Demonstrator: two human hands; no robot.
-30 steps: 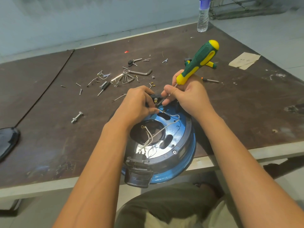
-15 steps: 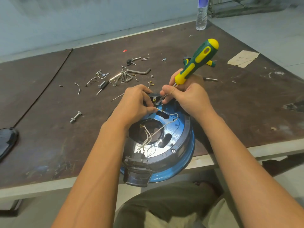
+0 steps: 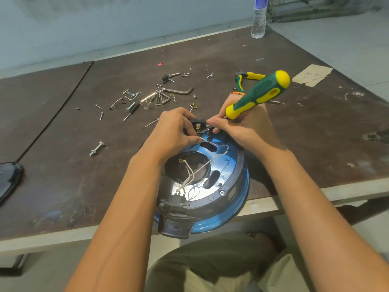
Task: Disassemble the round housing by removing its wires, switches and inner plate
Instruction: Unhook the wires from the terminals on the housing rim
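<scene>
Both hands meet at the far rim of the round housing (image 3: 229,216). The left hand (image 3: 174,131), fingers curled, pinches a white wire (image 3: 219,146). The right hand (image 3: 244,128) grips a screwdriver (image 3: 260,94), handle tilted up-right, tip at the black switch (image 3: 198,125). The housing sits centre frame, overhanging the table (image 3: 63,165) at its near edge, with loose screws (image 3: 101,115) scattered upper left.

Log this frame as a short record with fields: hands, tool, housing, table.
left hand: pinches white wire at the far rim of the housing
right hand: grips screwdriver, tip at the black switch block
housing: blue, round, open side up, overhanging the table's near edge
table: loose screws, hex key, pliers, bottle
</scene>
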